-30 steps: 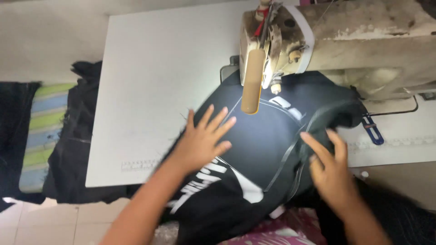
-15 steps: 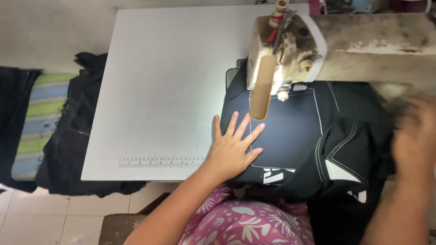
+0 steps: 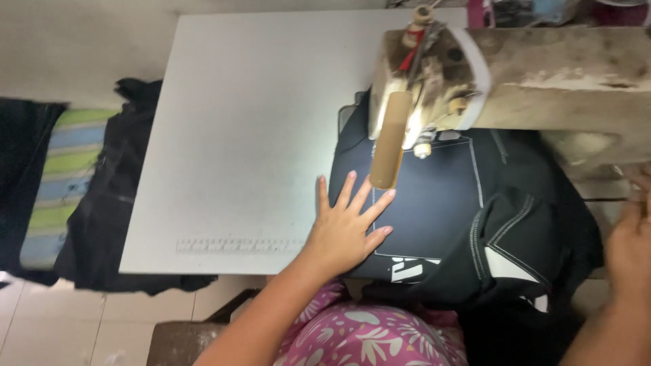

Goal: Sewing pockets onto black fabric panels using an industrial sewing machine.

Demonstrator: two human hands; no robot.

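- Left hand point(image 3: 342, 234) lies flat and unclenched, fingers spread, palm down on the near left edge of the dark garment point(image 3: 447, 210); it grasps nothing, and the spread looks meant to pin the cloth smooth and stop it sliding.
- Right hand point(image 3: 630, 244) sits at the far right edge of the view, blurred and partly cut off, at or just beside the bunched right side of the garment; whether it grips the cloth or only rests there I cannot tell.
- That garment, dark with white contrast stitching and white printed patches, lies on the white surface point(image 3: 251, 135) under the head of the sewing machine point(image 3: 441, 74), its flat panel lit by the machine's lamp, the rest heaped to the right and spilling over the near edge towards the person's patterned lap.
- A tan guard point(image 3: 388, 139) hangs from the machine's front, just above the fingertips of the left hand.
- A printed ruler strip point(image 3: 241, 245) runs along the near edge of the surface.
- More dark cloth point(image 3: 112, 196) hangs off the left side, beside a striped green and blue fabric point(image 3: 57, 190).
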